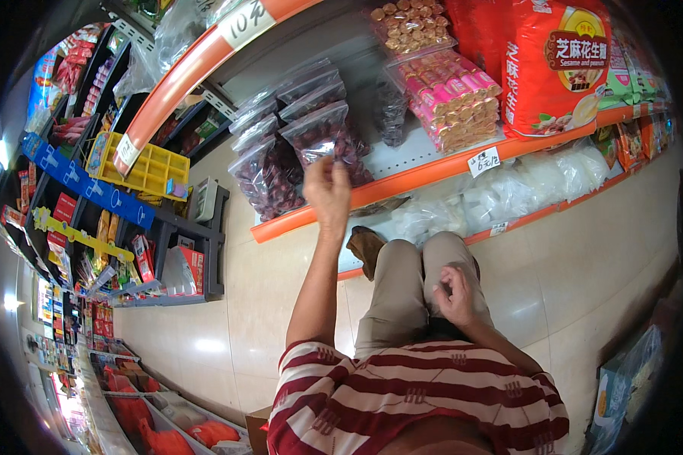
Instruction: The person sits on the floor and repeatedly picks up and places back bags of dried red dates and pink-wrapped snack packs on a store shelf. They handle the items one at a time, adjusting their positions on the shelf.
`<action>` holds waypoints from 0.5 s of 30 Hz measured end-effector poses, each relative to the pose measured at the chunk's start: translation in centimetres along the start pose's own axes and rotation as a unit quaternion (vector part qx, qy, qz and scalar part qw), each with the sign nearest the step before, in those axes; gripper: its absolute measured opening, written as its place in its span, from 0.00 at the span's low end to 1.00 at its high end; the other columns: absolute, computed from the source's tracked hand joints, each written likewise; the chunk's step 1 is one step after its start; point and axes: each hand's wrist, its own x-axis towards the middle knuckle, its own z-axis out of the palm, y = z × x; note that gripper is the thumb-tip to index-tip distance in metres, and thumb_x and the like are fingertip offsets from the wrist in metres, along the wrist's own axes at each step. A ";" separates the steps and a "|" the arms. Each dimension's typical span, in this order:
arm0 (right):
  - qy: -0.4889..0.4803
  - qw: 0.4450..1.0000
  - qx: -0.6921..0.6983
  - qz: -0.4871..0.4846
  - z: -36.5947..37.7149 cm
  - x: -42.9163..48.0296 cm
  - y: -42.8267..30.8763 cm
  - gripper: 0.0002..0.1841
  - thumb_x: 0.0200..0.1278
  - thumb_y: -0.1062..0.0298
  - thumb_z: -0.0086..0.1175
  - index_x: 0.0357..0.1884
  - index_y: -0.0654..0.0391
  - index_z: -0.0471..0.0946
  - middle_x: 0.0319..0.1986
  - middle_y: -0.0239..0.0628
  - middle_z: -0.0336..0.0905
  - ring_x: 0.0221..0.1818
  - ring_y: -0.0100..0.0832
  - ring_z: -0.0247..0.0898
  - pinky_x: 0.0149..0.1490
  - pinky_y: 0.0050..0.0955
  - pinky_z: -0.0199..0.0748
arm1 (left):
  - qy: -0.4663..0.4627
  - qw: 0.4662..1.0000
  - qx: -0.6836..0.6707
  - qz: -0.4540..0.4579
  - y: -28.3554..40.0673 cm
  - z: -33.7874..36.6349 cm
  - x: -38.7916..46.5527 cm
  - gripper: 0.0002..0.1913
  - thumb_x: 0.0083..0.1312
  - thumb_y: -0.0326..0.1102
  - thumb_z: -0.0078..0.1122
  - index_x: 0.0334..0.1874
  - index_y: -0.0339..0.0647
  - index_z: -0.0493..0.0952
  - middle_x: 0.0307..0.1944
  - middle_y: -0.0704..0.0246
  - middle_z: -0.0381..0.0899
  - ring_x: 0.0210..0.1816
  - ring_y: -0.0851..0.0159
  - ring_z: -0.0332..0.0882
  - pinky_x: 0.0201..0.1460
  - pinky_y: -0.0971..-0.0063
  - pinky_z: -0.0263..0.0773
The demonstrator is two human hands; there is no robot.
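Observation:
My left hand point(326, 192) reaches to the front edge of a shelf. Its fingers are at the face of a clear zip bag of dark red dried fruit, likely jujubes point(319, 139); blur hides whether they grip it. Just left of it stands another such bag point(264, 179), with more of them in rows behind. Over my right thigh, my right hand point(454, 296) has its fingers loosely curled and thumb apart, with nothing in it. Both knees are bent close to the lower shelf.
Pink-and-gold wrapped rolls point(452, 94) and a large red food bag point(558, 68) share the shelf. Its orange edge strip point(410, 185) carries a price tag point(484, 161). White bagged goods point(512, 185) lie below. At left stands a dark rack point(205, 256) with a yellow tray point(148, 165).

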 end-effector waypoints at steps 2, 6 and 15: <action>-0.009 1.000 -0.009 0.008 0.2 0.0 -0.1 0.22 0.50 0.72 0.57 0.49 0.61 0.68 0.37 0.43 0.71 0.36 0.39 0.68 0.41 0.34 0.68 | 0.022 0.999 0.021 -0.025 -2.7 -2.2 0.6 0.13 0.57 0.30 0.61 0.41 0.30 0.74 0.34 0.62 0.75 0.29 0.69 0.71 0.33 0.76 0.69; -0.026 0.999 -0.036 0.006 0.3 0.1 -0.4 0.21 0.50 0.71 0.57 0.49 0.61 0.68 0.37 0.42 0.72 0.36 0.38 0.69 0.41 0.34 0.68 | -0.037 0.985 0.020 -0.168 -6.1 -3.7 1.2 0.24 0.54 0.34 0.67 0.47 0.27 0.68 0.37 0.64 0.74 0.32 0.69 0.71 0.37 0.79 0.69; -0.043 0.995 -0.091 -0.016 0.0 0.5 -0.9 0.20 0.50 0.71 0.57 0.46 0.62 0.68 0.34 0.41 0.72 0.33 0.38 0.70 0.39 0.35 0.68 | -0.255 0.883 -0.255 -0.302 -6.6 -3.5 4.2 0.27 0.49 0.27 0.71 0.50 0.28 0.68 0.38 0.61 0.78 0.38 0.65 0.78 0.45 0.73 0.73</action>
